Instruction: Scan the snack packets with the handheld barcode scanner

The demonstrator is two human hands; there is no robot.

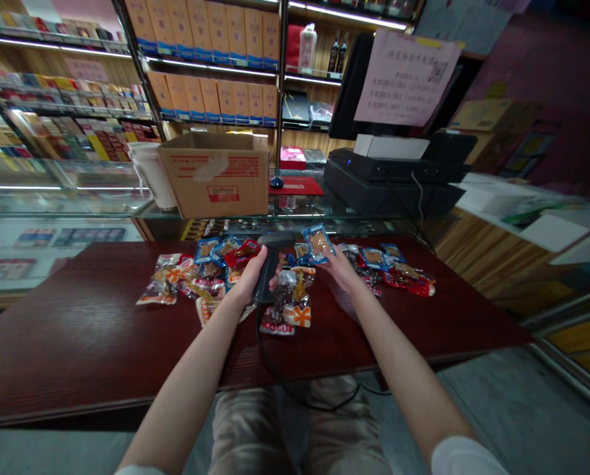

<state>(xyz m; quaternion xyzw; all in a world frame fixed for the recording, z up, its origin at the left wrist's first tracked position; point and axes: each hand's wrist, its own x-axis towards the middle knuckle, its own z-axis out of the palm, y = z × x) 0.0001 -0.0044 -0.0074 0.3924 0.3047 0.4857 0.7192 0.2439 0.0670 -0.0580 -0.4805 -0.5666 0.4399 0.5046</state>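
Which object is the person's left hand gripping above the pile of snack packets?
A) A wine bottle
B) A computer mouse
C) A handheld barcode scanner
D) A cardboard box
C. The left hand is wrapped around the grip of a dark corded handheld barcode scanner, with its cable running downward.

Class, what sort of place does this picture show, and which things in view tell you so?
Probably a small shop's checkout counter: a corded barcode scanner, a pile of packaged snacks, and stocked display shelves behind.
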